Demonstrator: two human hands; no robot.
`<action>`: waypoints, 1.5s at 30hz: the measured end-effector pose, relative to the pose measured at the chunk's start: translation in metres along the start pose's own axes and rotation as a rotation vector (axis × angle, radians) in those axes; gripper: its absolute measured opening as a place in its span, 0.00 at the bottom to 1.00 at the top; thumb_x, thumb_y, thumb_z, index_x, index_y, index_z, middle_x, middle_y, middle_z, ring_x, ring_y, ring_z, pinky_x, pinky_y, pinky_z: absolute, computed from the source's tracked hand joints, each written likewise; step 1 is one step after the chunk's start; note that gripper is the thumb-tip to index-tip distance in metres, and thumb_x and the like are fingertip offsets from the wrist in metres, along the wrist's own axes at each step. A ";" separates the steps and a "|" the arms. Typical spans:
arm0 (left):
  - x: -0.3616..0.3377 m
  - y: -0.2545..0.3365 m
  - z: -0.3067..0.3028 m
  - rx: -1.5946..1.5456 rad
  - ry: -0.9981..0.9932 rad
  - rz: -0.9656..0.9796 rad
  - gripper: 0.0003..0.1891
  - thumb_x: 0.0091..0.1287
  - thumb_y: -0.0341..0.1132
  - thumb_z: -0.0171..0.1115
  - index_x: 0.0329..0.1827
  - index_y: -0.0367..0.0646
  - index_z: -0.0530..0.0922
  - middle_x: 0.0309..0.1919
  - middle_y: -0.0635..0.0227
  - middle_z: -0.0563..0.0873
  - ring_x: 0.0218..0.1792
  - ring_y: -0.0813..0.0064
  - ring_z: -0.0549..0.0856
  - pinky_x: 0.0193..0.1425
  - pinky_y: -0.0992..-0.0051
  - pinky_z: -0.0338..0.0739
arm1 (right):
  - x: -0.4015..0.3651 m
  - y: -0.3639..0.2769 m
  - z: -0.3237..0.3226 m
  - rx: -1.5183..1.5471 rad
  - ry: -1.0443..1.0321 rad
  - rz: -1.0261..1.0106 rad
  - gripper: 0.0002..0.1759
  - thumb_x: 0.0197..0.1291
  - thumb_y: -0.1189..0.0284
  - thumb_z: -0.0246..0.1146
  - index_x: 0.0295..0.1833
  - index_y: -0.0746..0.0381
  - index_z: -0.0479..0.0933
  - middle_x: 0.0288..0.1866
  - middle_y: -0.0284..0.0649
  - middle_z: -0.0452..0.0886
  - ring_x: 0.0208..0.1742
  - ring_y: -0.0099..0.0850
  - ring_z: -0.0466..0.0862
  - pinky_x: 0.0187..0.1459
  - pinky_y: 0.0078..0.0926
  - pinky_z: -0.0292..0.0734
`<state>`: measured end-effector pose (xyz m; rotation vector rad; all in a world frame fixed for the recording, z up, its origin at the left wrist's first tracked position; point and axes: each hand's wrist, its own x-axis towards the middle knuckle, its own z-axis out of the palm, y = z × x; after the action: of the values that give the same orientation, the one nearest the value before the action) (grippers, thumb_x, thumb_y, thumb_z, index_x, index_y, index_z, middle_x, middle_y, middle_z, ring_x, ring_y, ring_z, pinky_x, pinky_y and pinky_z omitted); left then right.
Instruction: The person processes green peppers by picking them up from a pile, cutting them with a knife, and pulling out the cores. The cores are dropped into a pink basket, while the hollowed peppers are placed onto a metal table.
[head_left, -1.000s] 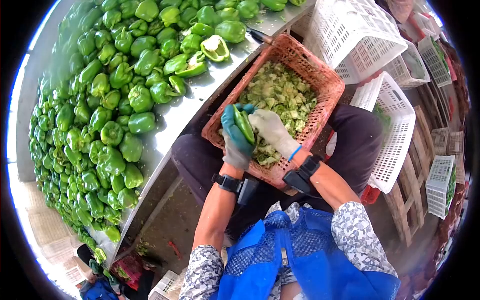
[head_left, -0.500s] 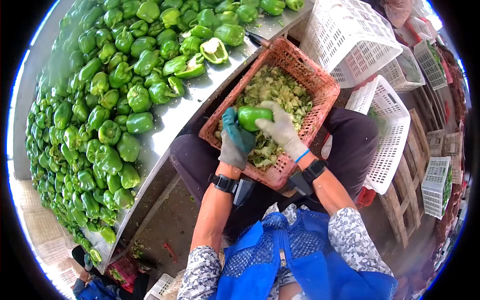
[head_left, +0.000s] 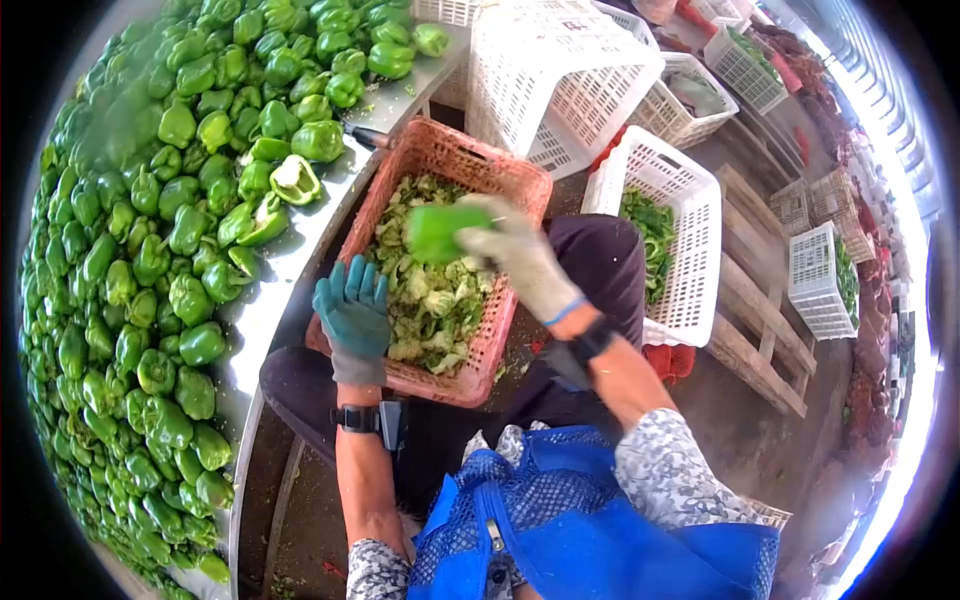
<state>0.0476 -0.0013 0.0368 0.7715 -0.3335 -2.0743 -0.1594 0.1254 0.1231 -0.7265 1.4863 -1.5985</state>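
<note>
My right hand (head_left: pixel 512 250), in a pale work glove, grips a green bell pepper (head_left: pixel 436 234) above the pink crate (head_left: pixel 470 368); pepper and glove are smeared by motion. My left hand (head_left: pixel 354 312), in a grey and teal glove, holds nothing; its fingers are apart, near the left rim of the crate. Pale green pepper scraps (head_left: pixel 430 300) fill the crate's bottom, and it sits between my knees. Whole green peppers (head_left: pixel 170 420) lie heaped on the metal table (head_left: pixel 262 325) to my left, with a cut-open pepper (head_left: pixel 296 180) near its edge.
A white crate (head_left: pixel 690 250) holding green peppers (head_left: pixel 648 235) stands to my right, beside a wooden pallet (head_left: pixel 755 300). A large tipped white crate (head_left: pixel 560 80) is beyond the pink one. A dark-handled knife (head_left: pixel 368 135) juts past the table edge.
My left hand has let go of the pepper and opened. My right hand now carries it away from the left. The view has turned to the right.
</note>
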 end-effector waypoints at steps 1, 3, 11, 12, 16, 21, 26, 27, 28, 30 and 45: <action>0.003 -0.002 -0.003 -0.026 -0.117 -0.037 0.21 0.77 0.52 0.56 0.62 0.47 0.77 0.61 0.67 0.81 0.61 0.68 0.79 0.68 0.63 0.76 | -0.013 -0.025 -0.022 -0.225 0.099 -0.094 0.23 0.67 0.70 0.67 0.66 0.61 0.77 0.44 0.36 0.84 0.29 0.20 0.83 0.25 0.19 0.80; 0.015 -0.001 -0.021 -0.068 -0.327 -0.045 0.17 0.77 0.52 0.55 0.53 0.49 0.80 0.51 0.70 0.84 0.55 0.69 0.82 0.67 0.64 0.77 | -0.032 -0.060 -0.062 -0.598 0.417 -0.045 0.19 0.67 0.71 0.68 0.62 0.61 0.79 0.42 0.38 0.88 0.36 0.20 0.86 0.35 0.20 0.83; 0.013 -0.015 -0.017 -0.010 -0.097 -0.103 0.17 0.75 0.46 0.61 0.58 0.47 0.73 0.41 0.71 0.81 0.45 0.73 0.84 0.56 0.71 0.81 | 0.016 -0.028 -0.213 -1.573 0.353 -0.296 0.28 0.62 0.66 0.67 0.67 0.62 0.74 0.61 0.57 0.81 0.55 0.55 0.85 0.58 0.46 0.80; 0.006 -0.011 -0.006 0.049 -0.015 -0.073 0.25 0.75 0.46 0.62 0.68 0.44 0.70 0.47 0.67 0.84 0.45 0.72 0.84 0.55 0.70 0.82 | 0.028 -0.051 -0.151 -1.346 0.269 -0.295 0.23 0.64 0.67 0.66 0.62 0.65 0.79 0.52 0.53 0.86 0.52 0.47 0.87 0.56 0.42 0.82; 0.017 -0.007 -0.008 0.115 0.044 -0.053 0.28 0.77 0.46 0.61 0.73 0.43 0.66 0.51 0.64 0.84 0.45 0.71 0.85 0.55 0.69 0.82 | 0.110 -0.018 -0.008 -1.003 -0.175 -0.498 0.20 0.65 0.66 0.66 0.61 0.59 0.81 0.41 0.44 0.88 0.40 0.36 0.88 0.44 0.35 0.84; 0.023 0.000 -0.014 0.108 -0.022 -0.005 0.26 0.79 0.45 0.59 0.73 0.43 0.67 0.54 0.62 0.85 0.48 0.70 0.85 0.59 0.67 0.81 | 0.171 0.019 0.132 -1.233 -0.405 -0.403 0.31 0.62 0.62 0.66 0.70 0.55 0.70 0.40 0.48 0.86 0.44 0.48 0.87 0.48 0.47 0.81; 0.023 0.006 -0.014 0.131 -0.014 0.054 0.23 0.80 0.47 0.57 0.71 0.43 0.70 0.57 0.61 0.84 0.51 0.70 0.85 0.62 0.66 0.80 | 0.210 0.057 0.174 -1.520 -0.312 -0.586 0.16 0.64 0.62 0.63 0.55 0.55 0.76 0.40 0.49 0.85 0.45 0.49 0.88 0.42 0.49 0.84; 0.025 0.006 -0.014 0.130 -0.018 0.056 0.23 0.80 0.47 0.57 0.71 0.44 0.70 0.57 0.62 0.84 0.52 0.70 0.85 0.62 0.66 0.80 | 0.213 0.059 0.173 -1.551 -0.320 -0.641 0.13 0.64 0.62 0.63 0.51 0.56 0.77 0.39 0.47 0.86 0.43 0.49 0.88 0.39 0.49 0.83; 0.025 0.009 -0.010 0.146 0.010 0.046 0.23 0.80 0.48 0.57 0.70 0.45 0.71 0.56 0.63 0.84 0.51 0.71 0.85 0.62 0.67 0.80 | 0.213 0.060 0.169 -1.509 -0.323 -0.706 0.11 0.64 0.61 0.64 0.45 0.55 0.78 0.37 0.44 0.86 0.40 0.47 0.89 0.36 0.47 0.82; 0.035 0.007 -0.017 0.093 -0.011 0.055 0.23 0.80 0.49 0.56 0.70 0.45 0.71 0.56 0.63 0.84 0.50 0.71 0.84 0.61 0.68 0.80 | 0.207 0.061 0.156 -1.407 -0.343 -0.696 0.13 0.63 0.58 0.67 0.42 0.55 0.78 0.33 0.43 0.85 0.37 0.44 0.88 0.34 0.45 0.81; 0.020 -0.007 -0.008 -0.300 -0.373 -0.098 0.22 0.75 0.57 0.55 0.62 0.54 0.81 0.59 0.68 0.85 0.61 0.67 0.82 0.69 0.59 0.75 | 0.055 0.022 0.101 -1.158 -0.351 -0.585 0.23 0.59 0.64 0.67 0.60 0.53 0.73 0.45 0.45 0.81 0.38 0.46 0.87 0.33 0.42 0.82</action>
<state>0.0393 -0.0126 0.0194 0.2239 -0.1818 -2.2907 -0.0974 0.0267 0.1087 -2.1049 1.9556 -0.7255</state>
